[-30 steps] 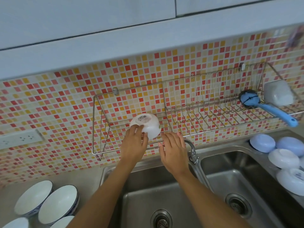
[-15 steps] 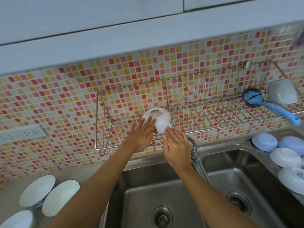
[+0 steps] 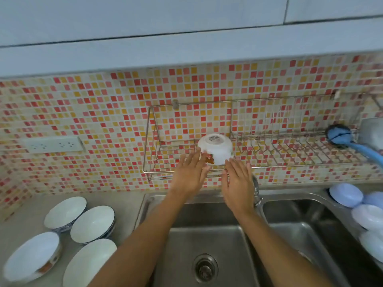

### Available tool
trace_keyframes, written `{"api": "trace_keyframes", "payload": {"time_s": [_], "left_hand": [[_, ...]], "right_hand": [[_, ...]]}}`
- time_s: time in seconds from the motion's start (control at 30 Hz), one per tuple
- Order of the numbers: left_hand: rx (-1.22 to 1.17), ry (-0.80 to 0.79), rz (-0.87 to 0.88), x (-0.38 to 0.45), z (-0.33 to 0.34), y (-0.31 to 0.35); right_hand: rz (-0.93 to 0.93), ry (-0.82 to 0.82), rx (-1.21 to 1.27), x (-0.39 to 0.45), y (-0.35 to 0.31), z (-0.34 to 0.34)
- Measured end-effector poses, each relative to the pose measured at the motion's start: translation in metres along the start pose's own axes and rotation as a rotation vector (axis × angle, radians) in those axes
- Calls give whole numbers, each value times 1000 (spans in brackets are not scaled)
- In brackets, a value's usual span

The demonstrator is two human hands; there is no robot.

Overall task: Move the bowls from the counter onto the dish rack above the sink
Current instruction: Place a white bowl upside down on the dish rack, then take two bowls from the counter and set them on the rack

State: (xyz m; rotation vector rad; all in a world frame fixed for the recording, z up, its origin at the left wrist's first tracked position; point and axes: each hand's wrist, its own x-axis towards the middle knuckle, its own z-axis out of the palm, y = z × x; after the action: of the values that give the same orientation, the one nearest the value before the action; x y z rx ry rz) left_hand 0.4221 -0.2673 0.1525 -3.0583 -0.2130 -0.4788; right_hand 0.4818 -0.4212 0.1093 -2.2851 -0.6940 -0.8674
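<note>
White bowl upside down on wire dish rack. Left hand and right hand flat, fingers spread, apparently just off it.

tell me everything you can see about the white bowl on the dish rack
The white bowl sits upside down on the left section of the wire dish rack, foot ring up with a printed label on its base. It looks like glossy ceramic or melamine, with a red-brown decoration near the rim. The left hand and right hand flank it with open fingers, fingertips at or near its lower edge; contact is unclear.
</note>
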Motion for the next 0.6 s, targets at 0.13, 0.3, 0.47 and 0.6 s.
{"api": "trace_keyframes", "payload": {"time_s": [0.13, 0.3, 0.47, 0.6], "left_hand": [[31, 75, -28, -51, 14, -22], [11, 13, -174, -129, 27, -74], [48, -101, -495, -234, 25, -154], [51, -174, -768, -328, 23, -225]], "right_hand": [[39, -85, 24, -22, -23, 7], [-155, -269, 230, -70, -88, 40], [-248, -567, 371, -116, -178, 84], [-336, -804, 397, -150, -265, 105]]}}
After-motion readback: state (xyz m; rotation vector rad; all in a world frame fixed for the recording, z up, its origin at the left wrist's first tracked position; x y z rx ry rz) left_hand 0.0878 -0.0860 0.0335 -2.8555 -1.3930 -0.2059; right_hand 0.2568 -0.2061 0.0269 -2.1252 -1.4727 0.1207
